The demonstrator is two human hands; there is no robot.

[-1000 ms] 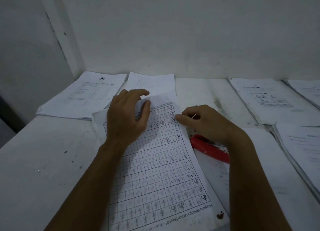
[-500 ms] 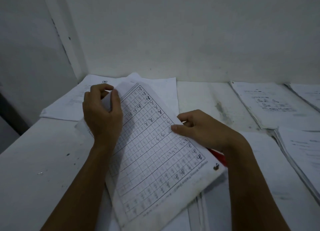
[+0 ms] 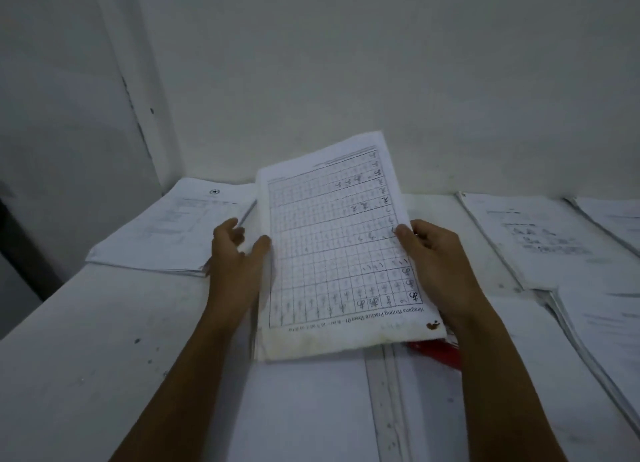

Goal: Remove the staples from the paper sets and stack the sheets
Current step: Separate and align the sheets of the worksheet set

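Note:
I hold a set of white sheets (image 3: 332, 253) printed with a handwriting grid, lifted off the table and tilted up toward me. My left hand (image 3: 239, 257) grips its left edge, thumb on the front. At the right edge my right hand (image 3: 429, 257) grips it, thumb on top. The set's lower edge is stained and a brown spot marks its lower right corner. Below that corner, partly hidden by my right wrist, lies a red staple remover (image 3: 436, 352). No staple is visible.
A paper stack (image 3: 166, 233) lies at the back left of the white table (image 3: 86, 357). More paper piles (image 3: 533, 243) lie along the right side and near right (image 3: 602, 343). Further sheets (image 3: 311, 409) lie flat under my arms. A wall stands close behind.
The paper set has been lifted off the table and turned upright between both hands. My left hand moved from the top corner to the left edge.

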